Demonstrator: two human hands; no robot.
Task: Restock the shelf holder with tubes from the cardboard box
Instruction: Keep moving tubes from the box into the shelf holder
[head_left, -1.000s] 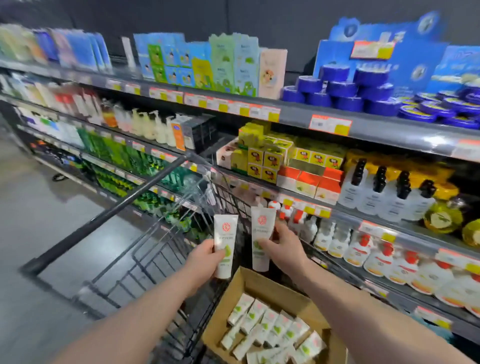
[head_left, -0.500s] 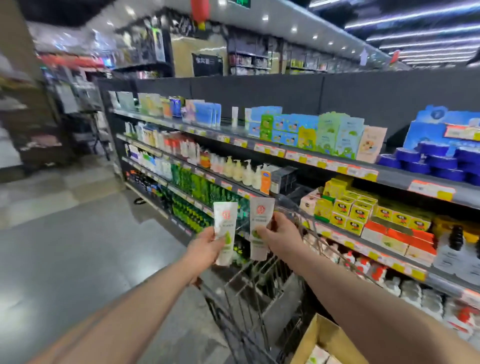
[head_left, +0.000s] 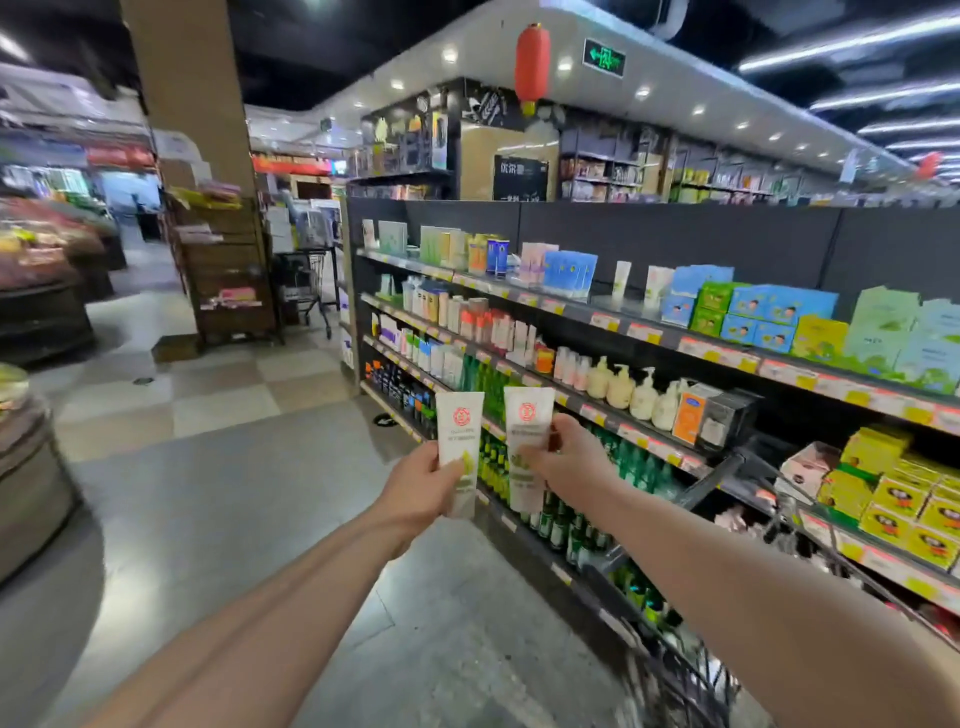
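I hold two white tubes with a red round logo and green print upright in front of me. My left hand (head_left: 421, 486) grips the left tube (head_left: 458, 431) by its lower half. My right hand (head_left: 571, 457) pinches the right tube (head_left: 527, 431) around its middle. Both tubes are held out in the aisle, in front of the lower shelves. A few similar white tubes (head_left: 621, 278) stand on the top shelf. The cardboard box is out of view.
Long shelves (head_left: 727, 358) of bottles and boxes run along the right. The wire shopping cart (head_left: 675, 670) sits at the bottom right below my right arm. Grey aisle floor (head_left: 234, 493) lies to the left, with a pillar (head_left: 192, 88) and a wooden rack (head_left: 228, 270) further back.
My view has swung up and to the left, so the cardboard box has dropped out of sight. Both hands keep the same hold on the tubes and have risen with them.
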